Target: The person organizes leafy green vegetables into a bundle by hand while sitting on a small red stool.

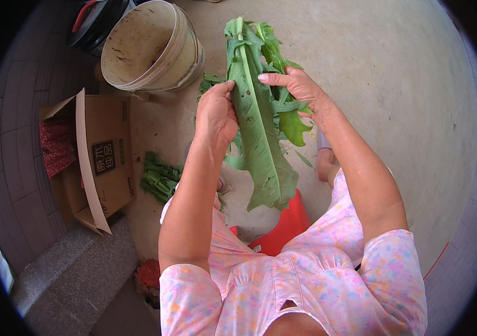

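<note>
A bundle of long green leaves (255,122) with jagged edges spans both hands, a broad one with a pale midrib on top. My left hand (218,111) grips its left side, thumb on the edge of the broad leaf. My right hand (299,90) holds the right side, its thumb over the leaves and its fingers partly hidden behind them. Small dark spots mark the broad leaf near my left thumb. A pile of green leaves (158,178) lies on the floor beside my left forearm, and more leaves (210,84) lie behind my left hand.
A dirty white plastic bucket (192,63) stands at the upper left, near a black-lidded container (95,25). An open cardboard box (110,113) with red patterned cloth sits at the left, by a stone step (74,260). A red plastic object (293,222) is between my legs.
</note>
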`<action>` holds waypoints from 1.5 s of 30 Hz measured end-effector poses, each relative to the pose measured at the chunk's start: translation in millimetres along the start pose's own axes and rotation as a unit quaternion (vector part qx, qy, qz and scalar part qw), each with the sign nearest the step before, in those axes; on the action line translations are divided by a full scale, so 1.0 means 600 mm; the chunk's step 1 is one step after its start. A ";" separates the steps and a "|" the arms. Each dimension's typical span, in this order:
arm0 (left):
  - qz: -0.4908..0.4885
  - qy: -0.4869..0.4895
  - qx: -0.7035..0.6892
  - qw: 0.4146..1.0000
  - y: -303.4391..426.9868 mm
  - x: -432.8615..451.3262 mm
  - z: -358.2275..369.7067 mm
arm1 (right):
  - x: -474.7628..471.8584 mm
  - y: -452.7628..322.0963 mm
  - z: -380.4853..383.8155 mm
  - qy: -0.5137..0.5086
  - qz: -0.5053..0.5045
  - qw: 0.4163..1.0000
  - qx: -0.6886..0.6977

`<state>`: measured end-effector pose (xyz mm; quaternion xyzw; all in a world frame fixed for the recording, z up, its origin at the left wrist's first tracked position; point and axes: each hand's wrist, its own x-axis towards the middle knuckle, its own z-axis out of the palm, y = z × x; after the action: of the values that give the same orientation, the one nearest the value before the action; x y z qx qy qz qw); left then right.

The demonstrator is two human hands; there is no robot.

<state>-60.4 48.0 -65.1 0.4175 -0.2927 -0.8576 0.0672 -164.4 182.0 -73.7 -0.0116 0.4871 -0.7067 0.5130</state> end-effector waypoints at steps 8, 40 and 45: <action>0.001 0.000 0.002 1.000 -0.003 0.007 0.000 | 0.004 -0.003 -0.010 0.050 -0.002 0.999 -0.012; 0.184 -0.032 0.288 0.939 -0.019 -0.013 0.021 | 0.004 -0.002 -0.024 0.020 -0.005 0.999 0.029; 0.189 -0.027 0.278 0.941 -0.018 -0.014 0.022 | 0.005 0.004 -0.016 0.007 -0.001 1.000 -0.010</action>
<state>-63.7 66.0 -58.9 0.3333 -0.5950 -0.7243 0.1017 -169.1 186.4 -82.0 -0.0117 0.4976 -0.7026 0.5085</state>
